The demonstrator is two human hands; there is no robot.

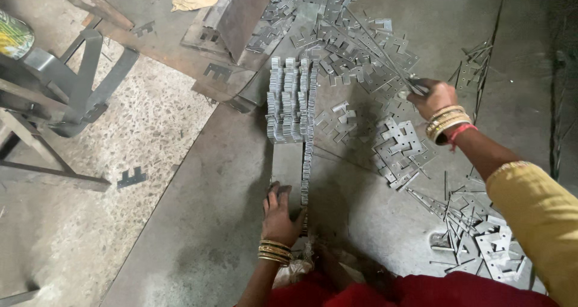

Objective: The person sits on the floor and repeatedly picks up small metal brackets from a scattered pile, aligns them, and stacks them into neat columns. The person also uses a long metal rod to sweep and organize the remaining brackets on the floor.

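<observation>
Gripping one rod (385,48), right hand (435,97)

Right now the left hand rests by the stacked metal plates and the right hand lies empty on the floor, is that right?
Not quite. The left hand does rest by the stacked metal plates, but the right hand is raised and grips thin metal strips, as the head view shows.

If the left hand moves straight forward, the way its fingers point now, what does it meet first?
The left hand points up the flat grey metal strip it rests on. Going straight on, it would probably first meet the neat rows of stacked notched metal plates, though depth is hard to judge.
</observation>
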